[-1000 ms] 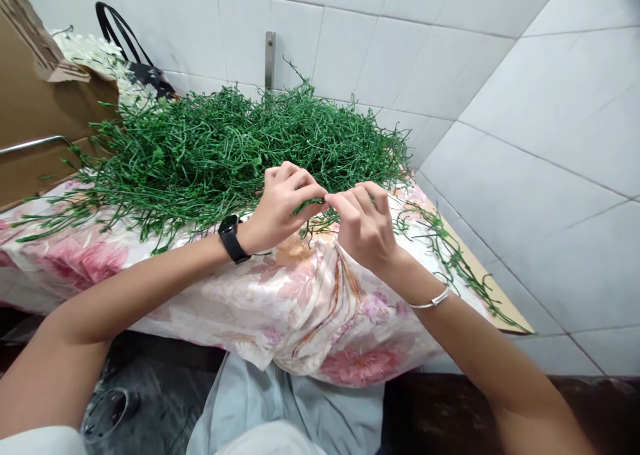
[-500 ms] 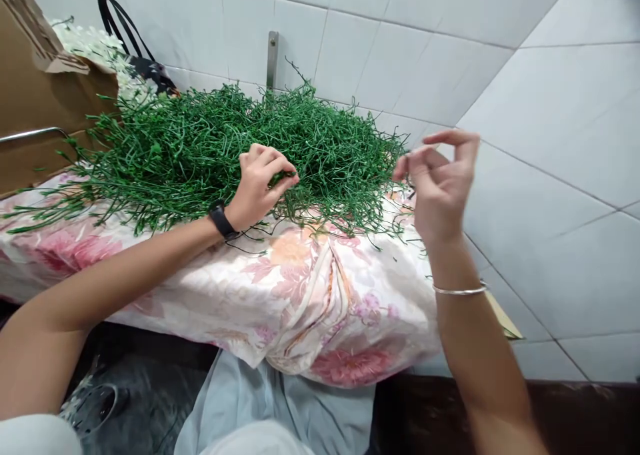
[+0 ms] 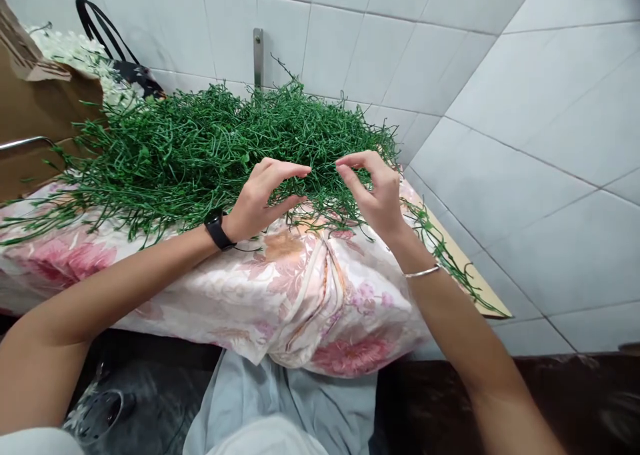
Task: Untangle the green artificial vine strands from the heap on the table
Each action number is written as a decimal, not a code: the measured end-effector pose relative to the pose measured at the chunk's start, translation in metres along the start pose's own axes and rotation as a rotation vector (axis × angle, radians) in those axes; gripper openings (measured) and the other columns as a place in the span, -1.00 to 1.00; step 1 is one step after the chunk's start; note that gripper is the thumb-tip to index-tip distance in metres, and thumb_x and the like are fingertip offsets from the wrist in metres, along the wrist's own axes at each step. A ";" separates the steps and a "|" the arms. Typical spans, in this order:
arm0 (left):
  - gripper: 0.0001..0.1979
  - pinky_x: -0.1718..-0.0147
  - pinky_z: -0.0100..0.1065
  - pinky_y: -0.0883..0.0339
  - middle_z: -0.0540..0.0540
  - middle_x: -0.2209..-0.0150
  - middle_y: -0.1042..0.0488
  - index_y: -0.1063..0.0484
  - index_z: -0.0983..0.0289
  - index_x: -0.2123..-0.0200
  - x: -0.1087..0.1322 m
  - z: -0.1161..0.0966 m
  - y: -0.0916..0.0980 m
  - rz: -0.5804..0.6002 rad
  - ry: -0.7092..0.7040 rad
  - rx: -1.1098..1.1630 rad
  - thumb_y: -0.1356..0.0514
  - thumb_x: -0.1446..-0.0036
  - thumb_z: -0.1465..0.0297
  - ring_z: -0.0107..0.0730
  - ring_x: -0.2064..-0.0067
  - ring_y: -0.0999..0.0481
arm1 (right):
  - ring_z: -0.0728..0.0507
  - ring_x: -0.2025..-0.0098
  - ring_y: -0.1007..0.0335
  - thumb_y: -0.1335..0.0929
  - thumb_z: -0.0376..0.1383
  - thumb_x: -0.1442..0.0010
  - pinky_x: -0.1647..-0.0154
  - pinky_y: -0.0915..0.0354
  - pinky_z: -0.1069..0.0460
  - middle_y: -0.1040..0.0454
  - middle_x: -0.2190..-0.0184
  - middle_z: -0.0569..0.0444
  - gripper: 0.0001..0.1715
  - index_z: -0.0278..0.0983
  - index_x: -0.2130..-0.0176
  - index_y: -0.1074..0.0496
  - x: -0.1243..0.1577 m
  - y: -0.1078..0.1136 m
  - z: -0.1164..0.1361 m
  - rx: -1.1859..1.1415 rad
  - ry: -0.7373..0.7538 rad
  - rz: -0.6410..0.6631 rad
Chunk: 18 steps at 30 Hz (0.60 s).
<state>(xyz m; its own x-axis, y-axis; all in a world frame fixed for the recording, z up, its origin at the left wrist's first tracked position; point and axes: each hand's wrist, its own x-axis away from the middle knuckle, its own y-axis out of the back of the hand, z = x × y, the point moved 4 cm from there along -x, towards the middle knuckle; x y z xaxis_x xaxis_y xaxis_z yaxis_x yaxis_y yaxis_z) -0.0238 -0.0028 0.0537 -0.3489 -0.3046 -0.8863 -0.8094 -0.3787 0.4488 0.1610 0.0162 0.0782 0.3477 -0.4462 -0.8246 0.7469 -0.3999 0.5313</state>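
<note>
A wide heap of thin green stems (image 3: pixel 200 141) lies on a floral cloth (image 3: pixel 215 295). My left hand (image 3: pixel 263 198), with a black band at the wrist, is over the front of the heap, thumb and forefinger apart, and nothing shows between them. Facing it from the right, my right hand (image 3: pixel 375 188), with a silver bangle, has thumb and forefinger pinched together at the heap's front right. Whatever that pinch holds, if anything, is too small to make out. A gap separates the two hands.
A cardboard box (image 3: pixel 45 108) and white flowers (image 3: pixel 80 51) are at the back left. More green stems (image 3: pixel 440 248) lie along the right edge. A metal bracket (image 3: pixel 258 58) stands against the tiled wall (image 3: pixel 400 48).
My right hand has moved left, from beyond the heap's right end to near my left hand. My left hand's thumb and forefinger have spread apart. The view has shifted slightly.
</note>
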 end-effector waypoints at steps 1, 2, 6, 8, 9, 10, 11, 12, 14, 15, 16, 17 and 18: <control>-0.64 0.11 -0.31 -0.26 0.09 0.14 -0.44 -0.27 0.26 0.03 0.000 -0.001 0.001 0.002 -0.034 -0.005 -0.18 -0.07 0.38 -0.38 0.12 -0.36 | -0.07 0.21 -0.35 -0.25 -0.32 -0.17 0.15 -0.27 -0.03 -0.43 0.31 0.05 -0.87 -0.26 0.26 -0.37 0.001 -0.003 0.008 -0.036 0.041 0.041; -0.62 0.08 -0.30 -0.25 0.10 0.10 -0.43 -0.26 0.26 0.02 0.000 -0.002 0.002 0.003 -0.067 -0.008 -0.18 -0.07 0.38 -0.37 0.08 -0.36 | -0.07 0.20 -0.35 -0.26 -0.33 -0.16 0.15 -0.27 -0.03 -0.43 0.31 0.05 -0.88 -0.25 0.26 -0.37 0.002 -0.006 0.016 -0.063 0.094 0.089; -0.62 0.03 -0.28 -0.23 0.11 0.03 -0.40 -0.22 0.23 -0.03 0.000 -0.004 0.003 0.006 -0.121 -0.021 -0.13 -0.12 0.39 -0.36 -0.01 -0.35 | -0.08 0.16 -0.34 -0.31 -0.36 -0.11 0.13 -0.27 -0.05 -0.44 0.25 0.05 -0.79 -0.24 0.18 -0.33 0.009 -0.019 0.037 -0.110 0.265 0.160; -0.64 0.03 -0.28 -0.23 0.10 0.03 -0.40 -0.23 0.22 -0.01 -0.001 -0.005 0.003 -0.003 -0.118 -0.041 -0.12 -0.13 0.38 -0.36 -0.01 -0.35 | -0.08 0.17 -0.34 -0.30 -0.37 -0.13 0.15 -0.26 -0.05 -0.45 0.24 0.06 -0.78 -0.23 0.16 -0.31 0.011 -0.023 0.038 -0.090 0.273 0.137; -0.65 0.03 -0.27 -0.22 0.10 0.03 -0.40 -0.23 0.22 -0.01 -0.002 -0.005 0.004 -0.008 -0.118 -0.051 -0.12 -0.13 0.37 -0.36 0.00 -0.35 | -0.07 0.18 -0.35 -0.30 -0.36 -0.13 0.16 -0.26 -0.05 -0.45 0.25 0.06 -0.79 -0.23 0.17 -0.32 0.012 -0.024 0.038 -0.074 0.265 0.125; -0.65 0.02 -0.26 -0.22 0.11 0.03 -0.40 -0.24 0.22 0.00 -0.002 -0.005 0.004 -0.012 -0.121 -0.061 -0.12 -0.13 0.36 -0.36 0.00 -0.34 | -0.07 0.20 -0.35 -0.30 -0.35 -0.14 0.17 -0.26 -0.05 -0.45 0.27 0.07 -0.82 -0.22 0.19 -0.32 0.012 -0.024 0.036 -0.059 0.253 0.113; -0.65 0.01 -0.25 -0.21 0.11 0.02 -0.40 -0.24 0.22 0.00 -0.002 -0.005 0.004 -0.012 -0.122 -0.071 -0.12 -0.13 0.35 -0.35 0.00 -0.34 | -0.07 0.22 -0.34 -0.31 -0.33 -0.13 0.19 -0.26 -0.04 -0.45 0.30 0.07 -0.86 -0.23 0.22 -0.33 0.012 -0.024 0.035 -0.047 0.242 0.102; -0.65 0.00 -0.23 -0.20 0.11 0.02 -0.39 -0.24 0.21 0.00 -0.003 -0.005 0.004 -0.012 -0.124 -0.084 -0.12 -0.13 0.34 -0.34 0.00 -0.33 | -0.07 0.24 -0.33 -0.33 -0.32 -0.12 0.21 -0.26 -0.04 -0.44 0.33 0.07 -0.89 -0.23 0.27 -0.34 0.012 -0.024 0.034 -0.038 0.231 0.088; -0.67 -0.01 -0.19 -0.19 0.10 0.02 -0.38 -0.28 0.19 0.03 -0.003 -0.005 0.003 -0.022 -0.125 -0.127 -0.13 -0.11 0.30 -0.31 -0.01 -0.30 | -0.07 0.27 -0.31 -0.34 -0.30 -0.10 0.23 -0.26 -0.04 -0.40 0.37 0.07 -0.92 -0.25 0.33 -0.34 0.012 -0.021 0.032 -0.019 0.217 0.064; -0.71 -0.02 -0.17 -0.18 0.08 0.02 -0.38 -0.31 0.17 0.08 -0.003 -0.005 0.003 -0.034 -0.122 -0.159 -0.14 -0.10 0.29 -0.29 -0.03 -0.28 | -0.08 0.27 -0.29 -0.34 -0.30 -0.09 0.25 -0.26 -0.04 -0.39 0.39 0.06 -0.93 -0.25 0.35 -0.34 0.011 -0.020 0.032 -0.009 0.216 0.058; -0.76 -0.02 -0.15 -0.16 0.06 0.02 -0.37 -0.35 0.15 0.14 -0.003 -0.005 0.003 -0.051 -0.120 -0.195 -0.15 -0.09 0.28 -0.27 -0.04 -0.25 | -0.08 0.27 -0.29 -0.34 -0.31 -0.10 0.26 -0.27 -0.04 -0.37 0.39 0.06 -0.94 -0.25 0.36 -0.33 0.011 -0.020 0.032 -0.004 0.218 0.054; -0.81 -0.03 -0.14 -0.14 0.03 0.02 -0.36 -0.39 0.13 0.20 -0.003 -0.005 0.003 -0.072 -0.117 -0.232 -0.16 -0.08 0.29 -0.25 -0.06 -0.22 | -0.08 0.26 -0.29 -0.33 -0.33 -0.10 0.26 -0.27 -0.04 -0.37 0.38 0.05 -0.95 -0.25 0.36 -0.33 0.011 -0.019 0.033 -0.005 0.224 0.055; -0.86 -0.03 -0.13 -0.13 0.01 0.01 -0.35 -0.41 0.12 0.26 -0.002 -0.006 0.003 -0.090 -0.115 -0.263 -0.17 -0.07 0.29 -0.23 -0.07 -0.20 | -0.08 0.24 -0.29 -0.32 -0.35 -0.10 0.26 -0.28 -0.04 -0.37 0.36 0.04 -0.96 -0.25 0.35 -0.32 0.011 -0.019 0.033 -0.013 0.232 0.061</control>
<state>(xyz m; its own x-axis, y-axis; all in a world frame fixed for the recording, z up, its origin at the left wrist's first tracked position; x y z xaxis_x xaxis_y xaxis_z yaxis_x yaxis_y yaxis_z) -0.0229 -0.0082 0.0578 -0.3441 -0.1643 -0.9244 -0.6948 -0.6177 0.3684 0.1320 -0.0075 0.0658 0.5127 -0.2726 -0.8142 0.7270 -0.3667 0.5805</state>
